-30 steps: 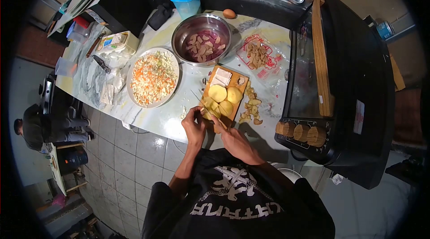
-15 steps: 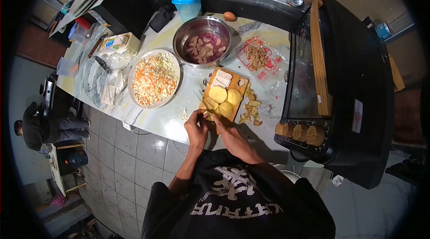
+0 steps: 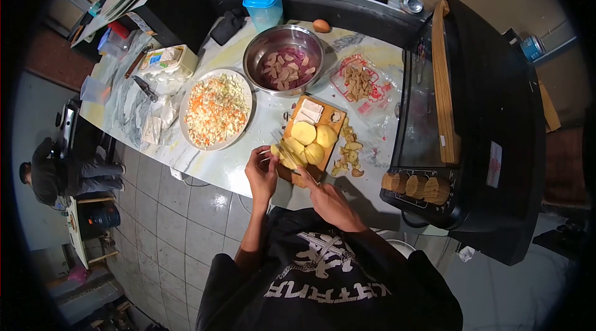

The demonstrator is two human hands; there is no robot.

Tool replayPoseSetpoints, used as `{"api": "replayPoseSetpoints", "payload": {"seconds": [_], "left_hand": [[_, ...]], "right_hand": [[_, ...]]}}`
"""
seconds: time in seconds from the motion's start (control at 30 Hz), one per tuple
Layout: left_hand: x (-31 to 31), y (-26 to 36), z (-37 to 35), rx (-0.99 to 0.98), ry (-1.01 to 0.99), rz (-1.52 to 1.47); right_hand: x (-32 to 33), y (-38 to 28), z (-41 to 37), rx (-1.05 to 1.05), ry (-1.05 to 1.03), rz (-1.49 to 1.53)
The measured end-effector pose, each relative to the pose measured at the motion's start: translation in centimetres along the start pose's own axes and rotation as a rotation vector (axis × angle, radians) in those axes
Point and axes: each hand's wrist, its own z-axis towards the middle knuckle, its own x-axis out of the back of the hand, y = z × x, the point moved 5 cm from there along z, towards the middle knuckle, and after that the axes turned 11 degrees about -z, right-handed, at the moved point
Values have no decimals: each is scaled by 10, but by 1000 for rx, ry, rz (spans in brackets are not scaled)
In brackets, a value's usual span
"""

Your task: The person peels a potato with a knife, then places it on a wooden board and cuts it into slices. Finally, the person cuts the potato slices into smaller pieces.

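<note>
My left hand (image 3: 262, 171) is at the lower left edge of the wooden cutting board (image 3: 300, 177), its fingers closed around a yellow potato piece (image 3: 275, 150). From the board's lower right, my right hand (image 3: 332, 201) grips a knife (image 3: 289, 155) whose thin blade points up and left among cut potato pieces. Several peeled potatoes (image 3: 303, 133) rest on the board, below pale rectangular slices (image 3: 308, 111). Brown-yellow peels (image 3: 349, 152) lie along the board's right side.
A metal bowl (image 3: 253, 84) of pinkish pieces stands behind the board. Left of it is a plate (image 3: 247, 121) of chopped vegetables. A plastic bag (image 3: 385, 92) with brown pieces lies to the right, near a black oven (image 3: 496, 138). Another person (image 3: 46, 173) stands at far left.
My left hand has moved left, away from my right hand, and its fingers have spread wider around the potato. More of the cut potato and the blade shows between my hands.
</note>
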Motion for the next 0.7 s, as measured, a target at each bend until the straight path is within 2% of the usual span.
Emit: {"api": "replayPoseSetpoints", "payload": {"seconds": [0.13, 0.4, 0.7], "left_hand": [[2, 6, 4, 71, -42, 87], [-5, -1, 27, 176, -365, 131], [-8, 2, 31, 188, -363, 136]], "right_hand": [[0, 4, -3, 28, 63, 15], [30, 5, -7, -53, 92, 60], [28, 9, -5, -18, 151, 40]]}}
